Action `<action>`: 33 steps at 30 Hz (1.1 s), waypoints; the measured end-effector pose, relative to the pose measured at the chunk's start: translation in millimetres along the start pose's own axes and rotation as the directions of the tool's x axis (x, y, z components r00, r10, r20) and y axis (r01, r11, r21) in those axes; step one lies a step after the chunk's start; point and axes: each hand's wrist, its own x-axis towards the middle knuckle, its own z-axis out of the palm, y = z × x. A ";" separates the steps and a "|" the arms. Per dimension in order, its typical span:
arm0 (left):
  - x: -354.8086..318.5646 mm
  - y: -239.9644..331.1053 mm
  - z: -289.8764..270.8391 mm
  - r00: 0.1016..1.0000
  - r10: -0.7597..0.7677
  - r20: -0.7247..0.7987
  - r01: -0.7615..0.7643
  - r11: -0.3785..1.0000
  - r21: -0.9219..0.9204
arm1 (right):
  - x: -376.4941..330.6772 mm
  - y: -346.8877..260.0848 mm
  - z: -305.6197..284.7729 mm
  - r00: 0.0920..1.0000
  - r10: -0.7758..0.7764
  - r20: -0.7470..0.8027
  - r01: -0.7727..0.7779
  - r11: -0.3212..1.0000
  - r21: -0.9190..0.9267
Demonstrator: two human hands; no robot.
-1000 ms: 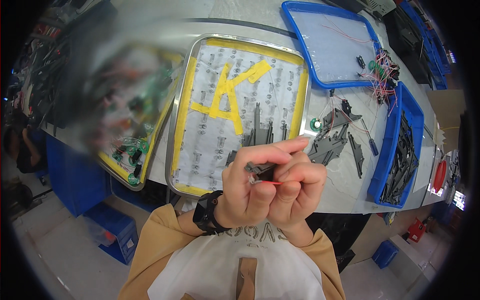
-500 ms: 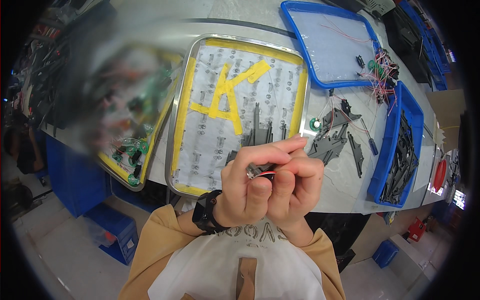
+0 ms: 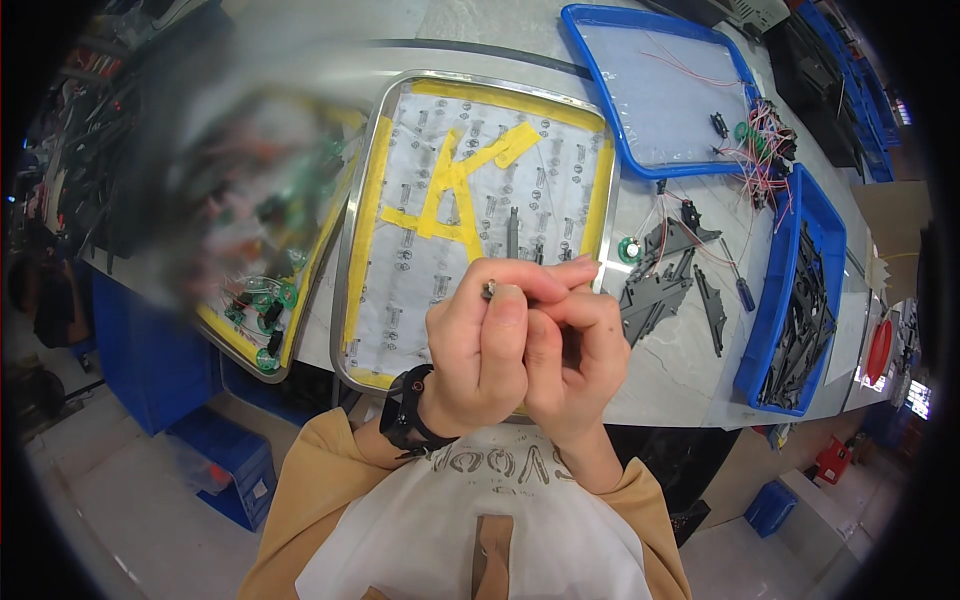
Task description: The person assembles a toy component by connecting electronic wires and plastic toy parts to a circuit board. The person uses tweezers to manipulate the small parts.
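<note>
Both hands were raised together in the lower middle of the frame, above the near edge of the metal tray (image 3: 352, 250). The left hand (image 3: 478, 350), with a black wristwatch (image 3: 405, 412) on its wrist, had its fingers curled shut and pinched a small metal part (image 3: 490, 291) between thumb and forefinger, its grey tip just showing at the top of the fist. The right hand (image 3: 572, 345) was pressed against the left, fingers folded inward; it probably shared the grip on the same piece, though the knuckles hid whatever lay inside.

The tray beneath was lined with pale printed sheet and marked with yellow tape (image 3: 455, 190), and a few dark upright pieces (image 3: 513, 232) stood on it just beyond the fingers. To the right of centre lay loose black plastic strips (image 3: 668, 280) on the worktop, a small green disc (image 3: 629, 249) with thin wires beside them, and a blue-handled screwdriver (image 3: 742, 290). A blue bin (image 3: 772, 330) at the right edge held more black strips, and a shallow blue tray (image 3: 600, 80) at the upper right held wired components (image 3: 765, 135). The left of the frame was blurred; green-capped parts (image 3: 270, 305) showed in a yellow-edged tray there.

The risk was a slip: the part was tiny and held only at the fingertips, so a twist or loosened pinch could drop it onto the lap or floor, or knock the upright pieces over.
</note>
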 end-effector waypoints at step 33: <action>8.2 -7.9 0.3 0.997 -0.021 -0.077 0.019 0.999 -0.026 | 8.5 4.6 4.8 0.999 0.031 0.009 -0.029 0.989 -0.148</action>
